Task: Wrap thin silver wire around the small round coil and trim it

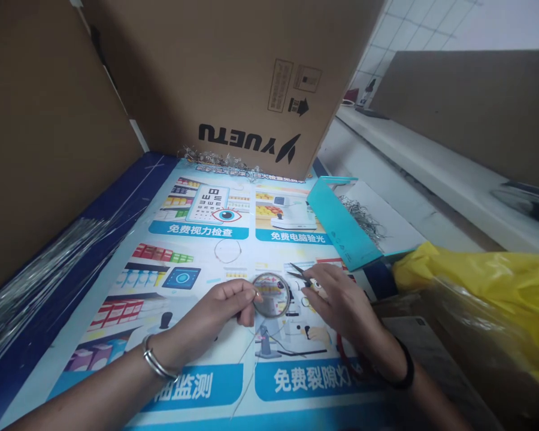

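Observation:
My left hand (238, 301) pinches the left edge of a round ring (288, 297), which looks like coiled grey wire. The printed sheet shows through its middle. Right of the ring, my right hand (336, 296) is closed around what look like long-nose pliers (297, 271). Their dark pointed jaws stand apart and face left near the ring's upper right edge. Red under the palm may be a handle, mostly hidden. Thin wire strands (250, 371) trail below the ring. A thin loop (227, 251) lies farther back on the sheet.
The printed sheet (251, 263) covers the table. Tall cardboard (233, 72) stands behind and at left. Clear beads (224, 160) lie along its base. Long wires (49, 263) lie at left. At right are a turquoise box (336, 227) with wire bits (363, 218) and yellow plastic (480, 281).

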{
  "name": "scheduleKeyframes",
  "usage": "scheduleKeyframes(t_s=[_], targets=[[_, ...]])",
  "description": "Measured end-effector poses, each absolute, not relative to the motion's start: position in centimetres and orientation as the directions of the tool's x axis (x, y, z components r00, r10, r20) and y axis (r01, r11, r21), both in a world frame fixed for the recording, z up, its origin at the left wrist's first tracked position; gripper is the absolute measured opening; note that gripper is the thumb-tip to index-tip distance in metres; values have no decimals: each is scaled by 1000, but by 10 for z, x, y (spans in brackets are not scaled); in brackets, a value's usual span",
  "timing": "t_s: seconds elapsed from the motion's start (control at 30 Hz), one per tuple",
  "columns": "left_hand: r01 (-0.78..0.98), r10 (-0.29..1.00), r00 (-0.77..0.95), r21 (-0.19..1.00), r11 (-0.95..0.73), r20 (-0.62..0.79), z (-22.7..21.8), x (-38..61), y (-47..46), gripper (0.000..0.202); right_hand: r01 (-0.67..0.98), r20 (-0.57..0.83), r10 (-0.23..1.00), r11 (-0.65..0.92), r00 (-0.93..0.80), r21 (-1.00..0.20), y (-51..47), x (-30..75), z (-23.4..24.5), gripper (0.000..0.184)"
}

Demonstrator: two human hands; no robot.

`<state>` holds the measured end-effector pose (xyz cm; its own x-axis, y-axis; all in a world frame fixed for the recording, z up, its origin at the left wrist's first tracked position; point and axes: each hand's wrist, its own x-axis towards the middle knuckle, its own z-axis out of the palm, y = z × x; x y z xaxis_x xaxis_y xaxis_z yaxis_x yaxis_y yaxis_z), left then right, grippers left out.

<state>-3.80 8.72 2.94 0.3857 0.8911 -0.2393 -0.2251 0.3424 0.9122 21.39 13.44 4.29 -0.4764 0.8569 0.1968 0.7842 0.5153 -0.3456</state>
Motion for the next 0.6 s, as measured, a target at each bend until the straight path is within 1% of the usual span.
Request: scheduleKeyframes(t_s=[0.03, 0.07, 0.1, 0.13, 0.17, 0.2, 0.27, 0.33, 0.4, 0.53, 0.6], targets=[[-223, 897, 372, 915, 338, -240, 29, -39, 87, 28, 816, 192, 837, 545, -513, -193, 136, 220, 41, 31], [-221, 902, 358, 916, 335, -244, 28, -39, 87, 28, 832, 159, 829, 551, -536, -66, 138, 225, 38, 40], [-221, 906, 345, 916, 334, -247, 28, -40, 88, 29, 839, 115, 832, 544, -543, 31, 139, 229, 34, 49], [-220, 908, 336, 917, 334, -250, 28, -40, 88, 29, 840, 74, 838, 532, -540, 102, 140, 232, 30, 54], [-217, 909, 330, 917, 335, -254, 29, -40, 88, 30, 838, 42, 843, 526, -536, 149, 141, 233, 26, 55], [-214, 910, 327, 918, 334, -255, 29, -39, 88, 30, 831, 22, 842, 528, -540, 177, 142, 235, 22, 51], [-216, 912, 327, 919, 329, -249, 31, -38, 88, 31, 807, 11, 822, 555, -569, 201, 144, 237, 16, 42], [-227, 913, 326, 917, 328, -246, 32, -38, 88, 31, 779, 17, 794, 592, -608, 204, 146, 240, 11, 41], [-239, 913, 322, 912, 334, -250, 33, -37, 89, 31, 760, 17, 772, 622, -636, 190, 146, 245, 9, 45], [-240, 921, 315, 919, 313, -231, 31, -38, 88, 32, 757, -6, 766, 636, -643, 145, 144, 251, 8, 61], [-229, 924, 312, 927, 297, -220, 30, -38, 88, 33, 766, -27, 777, 625, -629, 149, 143, 249, 10, 62]])
